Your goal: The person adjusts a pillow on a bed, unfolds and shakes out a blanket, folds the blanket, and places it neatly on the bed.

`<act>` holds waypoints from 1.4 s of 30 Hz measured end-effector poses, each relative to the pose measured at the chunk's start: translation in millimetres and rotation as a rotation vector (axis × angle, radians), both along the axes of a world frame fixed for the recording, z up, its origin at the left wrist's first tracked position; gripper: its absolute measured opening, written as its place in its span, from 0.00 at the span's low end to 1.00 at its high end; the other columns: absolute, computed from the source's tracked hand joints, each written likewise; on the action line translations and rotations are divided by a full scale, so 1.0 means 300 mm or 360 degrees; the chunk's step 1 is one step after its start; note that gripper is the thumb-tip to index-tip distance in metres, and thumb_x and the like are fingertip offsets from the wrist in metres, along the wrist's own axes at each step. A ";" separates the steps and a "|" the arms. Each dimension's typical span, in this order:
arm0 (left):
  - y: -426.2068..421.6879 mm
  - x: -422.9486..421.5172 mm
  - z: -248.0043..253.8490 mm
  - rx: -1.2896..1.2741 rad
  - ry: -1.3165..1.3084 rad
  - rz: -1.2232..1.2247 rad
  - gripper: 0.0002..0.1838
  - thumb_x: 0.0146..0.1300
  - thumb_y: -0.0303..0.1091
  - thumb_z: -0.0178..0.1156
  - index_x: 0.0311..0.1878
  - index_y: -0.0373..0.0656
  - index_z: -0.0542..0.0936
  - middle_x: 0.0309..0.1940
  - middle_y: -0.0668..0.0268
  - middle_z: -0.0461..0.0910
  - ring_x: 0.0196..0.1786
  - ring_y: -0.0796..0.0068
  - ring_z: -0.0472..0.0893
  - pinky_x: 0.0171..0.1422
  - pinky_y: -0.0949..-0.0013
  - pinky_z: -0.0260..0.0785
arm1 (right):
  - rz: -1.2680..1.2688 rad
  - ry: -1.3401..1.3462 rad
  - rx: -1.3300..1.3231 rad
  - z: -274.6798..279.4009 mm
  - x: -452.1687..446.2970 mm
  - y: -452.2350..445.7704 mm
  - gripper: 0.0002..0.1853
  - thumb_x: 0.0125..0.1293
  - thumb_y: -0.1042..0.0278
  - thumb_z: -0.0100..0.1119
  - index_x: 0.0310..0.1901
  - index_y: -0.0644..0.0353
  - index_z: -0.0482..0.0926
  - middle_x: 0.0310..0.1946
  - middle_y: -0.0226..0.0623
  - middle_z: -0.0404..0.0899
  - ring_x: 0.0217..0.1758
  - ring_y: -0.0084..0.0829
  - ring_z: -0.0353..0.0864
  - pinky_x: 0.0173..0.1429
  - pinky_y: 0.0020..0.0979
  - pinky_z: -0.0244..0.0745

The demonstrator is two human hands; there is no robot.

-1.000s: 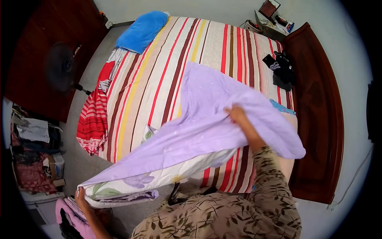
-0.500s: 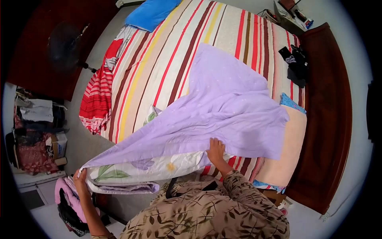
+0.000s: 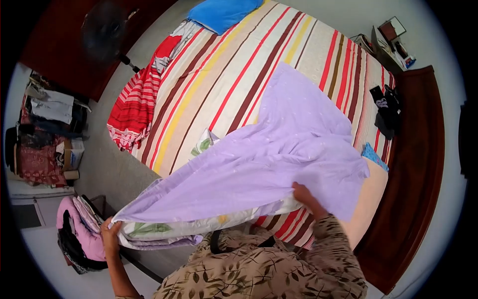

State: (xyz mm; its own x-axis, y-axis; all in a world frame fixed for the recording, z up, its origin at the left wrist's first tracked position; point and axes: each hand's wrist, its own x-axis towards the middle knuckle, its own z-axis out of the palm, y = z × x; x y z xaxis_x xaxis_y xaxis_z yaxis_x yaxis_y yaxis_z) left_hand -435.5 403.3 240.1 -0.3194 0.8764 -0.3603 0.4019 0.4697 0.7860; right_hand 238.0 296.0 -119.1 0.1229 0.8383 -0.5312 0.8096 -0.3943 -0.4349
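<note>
A light purple quilt (image 3: 239,164) with a white, flower-printed underside lies across the bed, its near edge lifted off the mattress. At the lower left, my left hand (image 3: 110,233) is closed on a corner of the quilt and holds it out past the bed's side. My right hand (image 3: 304,194) grips the near edge of the quilt farther right, fingers curled over the fabric. Below the left corner, part of the quilt hangs in a fold. The bed's striped sheet (image 3: 224,89) shows around the quilt.
A peach pillow (image 3: 368,199) lies by the dark wooden headboard (image 3: 418,174). Black clothing (image 3: 386,114) sits near it. Red striped cloth (image 3: 132,109) and a blue pillow (image 3: 226,15) are at the far left side. A fan (image 3: 103,30) and piled clothes (image 3: 82,229) stand left.
My right hand has moved right along the quilt's near edge and now grips it, where it lay on the fabric before. The view has turned slightly; my left hand keeps the corner.
</note>
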 end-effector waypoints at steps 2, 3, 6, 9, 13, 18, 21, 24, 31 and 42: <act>-0.017 0.073 0.030 -0.0158 -0.0063 0.0029 0.03 0.48 0.26 0.61 0.28 0.38 0.79 0.24 0.74 0.76 0.26 0.84 0.71 0.32 0.78 0.63 | 0.1614 0.0015 -0.0476 0.037 0.244 0.137 0.11 0.55 0.58 0.52 0.32 0.56 0.77 0.30 0.42 0.79 0.36 0.47 0.78 0.40 0.42 0.71; -0.044 0.055 0.004 -0.0186 -0.0069 -0.0009 0.03 0.48 0.26 0.61 0.27 0.39 0.79 0.23 0.75 0.75 0.25 0.85 0.70 0.30 0.79 0.61 | 0.1620 0.0146 -0.0258 0.114 0.335 0.227 0.12 0.50 0.58 0.54 0.32 0.55 0.79 0.35 0.42 0.80 0.38 0.47 0.78 0.42 0.43 0.72; -0.115 -0.004 -0.089 -0.0321 -0.0039 -0.0037 0.07 0.50 0.30 0.63 0.22 0.41 0.77 0.19 0.79 0.70 0.23 0.88 0.66 0.27 0.79 0.56 | 0.0653 -0.0292 -0.0062 0.434 0.264 0.635 0.14 0.49 0.62 0.54 0.37 0.59 0.79 0.35 0.47 0.79 0.42 0.46 0.78 0.47 0.42 0.72; -0.187 -0.057 -0.139 -0.0395 -0.0023 0.0152 0.08 0.52 0.30 0.63 0.21 0.42 0.76 0.18 0.80 0.69 0.22 0.88 0.63 0.26 0.78 0.54 | 0.0639 -0.0543 0.0509 0.441 0.037 0.978 0.12 0.52 0.69 0.52 0.38 0.56 0.80 0.37 0.45 0.77 0.42 0.46 0.78 0.47 0.43 0.72; -0.318 -0.122 -0.138 -0.0472 0.0071 0.0347 0.06 0.53 0.31 0.62 0.25 0.39 0.78 0.21 0.77 0.72 0.24 0.86 0.67 0.29 0.78 0.58 | 0.0739 -0.0451 0.0416 0.159 -0.313 1.149 0.17 0.60 0.73 0.43 0.50 0.51 0.75 0.47 0.42 0.74 0.47 0.42 0.77 0.49 0.40 0.73; -0.382 -0.063 -0.057 -0.0602 0.0079 0.0467 0.05 0.52 0.29 0.62 0.25 0.38 0.79 0.19 0.78 0.70 0.23 0.87 0.65 0.27 0.78 0.56 | 0.0840 -0.0338 0.0299 -0.038 -0.487 1.075 0.28 0.61 0.75 0.42 0.64 0.46 0.60 0.63 0.43 0.63 0.49 0.40 0.78 0.47 0.40 0.75; -0.416 -0.088 -0.077 -0.0661 0.0099 0.0480 0.06 0.51 0.30 0.63 0.25 0.37 0.79 0.19 0.78 0.71 0.22 0.87 0.66 0.27 0.79 0.56 | 0.0878 -0.0257 0.0202 -0.050 -0.501 1.048 0.35 0.57 0.79 0.46 0.67 0.42 0.55 0.67 0.44 0.55 0.47 0.41 0.79 0.43 0.39 0.77; -0.427 -0.082 -0.090 -0.0661 0.0068 0.0540 0.07 0.51 0.31 0.63 0.25 0.36 0.79 0.20 0.76 0.73 0.23 0.86 0.67 0.28 0.79 0.57 | 0.0946 -0.0234 0.0324 -0.033 -0.500 1.052 0.36 0.56 0.80 0.46 0.68 0.41 0.54 0.68 0.43 0.53 0.45 0.43 0.79 0.43 0.40 0.77; -0.499 -0.231 -0.110 -0.0922 0.0140 0.0019 0.22 0.67 0.37 0.50 0.56 0.28 0.70 0.55 0.51 0.72 0.47 0.57 0.78 0.59 0.57 0.67 | 0.1045 -0.0237 0.0237 -0.109 -0.508 1.082 0.29 0.61 0.75 0.43 0.65 0.40 0.60 0.60 0.46 0.64 0.45 0.42 0.79 0.48 0.41 0.74; -0.391 -0.061 -0.126 -0.0576 0.0012 0.0517 0.06 0.53 0.29 0.62 0.30 0.35 0.81 0.25 0.73 0.77 0.27 0.83 0.71 0.34 0.78 0.62 | 0.0721 -0.0156 0.1015 0.170 -0.142 0.852 0.12 0.50 0.78 0.50 0.38 0.61 0.77 0.42 0.45 0.72 0.41 0.46 0.76 0.45 0.41 0.73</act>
State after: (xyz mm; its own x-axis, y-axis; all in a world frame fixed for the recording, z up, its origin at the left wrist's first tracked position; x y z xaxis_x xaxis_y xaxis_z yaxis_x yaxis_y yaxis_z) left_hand -453.8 286.1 202.4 -0.5597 0.5496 -0.6203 0.1942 0.8146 0.5466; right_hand 195.6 551.7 -68.0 -0.2823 0.9571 0.0649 0.8780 0.2851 -0.3844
